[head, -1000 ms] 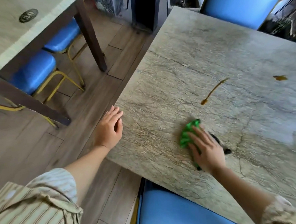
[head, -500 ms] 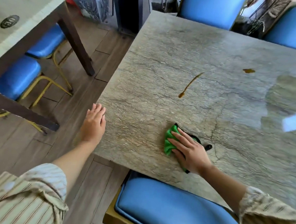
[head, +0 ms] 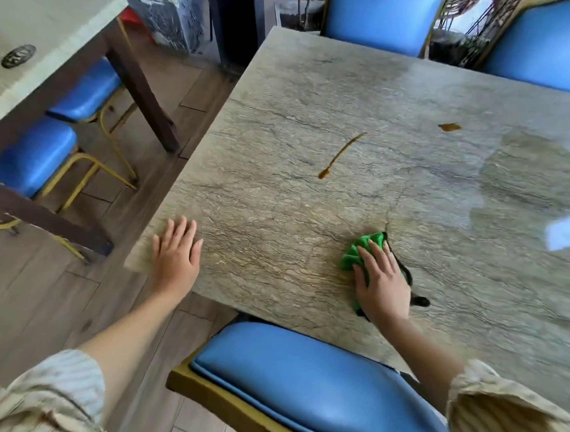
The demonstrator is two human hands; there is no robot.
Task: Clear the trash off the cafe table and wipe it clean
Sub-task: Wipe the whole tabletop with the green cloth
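Table [head: 398,99]: trash gone; we wipe its near edge.
Left hand [head: 176,256]: flat, fingers straight, at the near-left corner, holding nothing.
Right hand [head: 380,283]: nearer; presses the cloth [head: 357,252] flat.
Streak [head: 341,154]: at eleven o'clock from our cloth, long axis running toward one.
Spot [head: 449,126]: at one, farther.

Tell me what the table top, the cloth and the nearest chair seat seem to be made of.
Table top: stone or stone-look laminate, veined, glossy. Cloth: green microfibre, judging by its fuzzy pile. Chair seat: blue padded vinyl or leather, smooth sheen.
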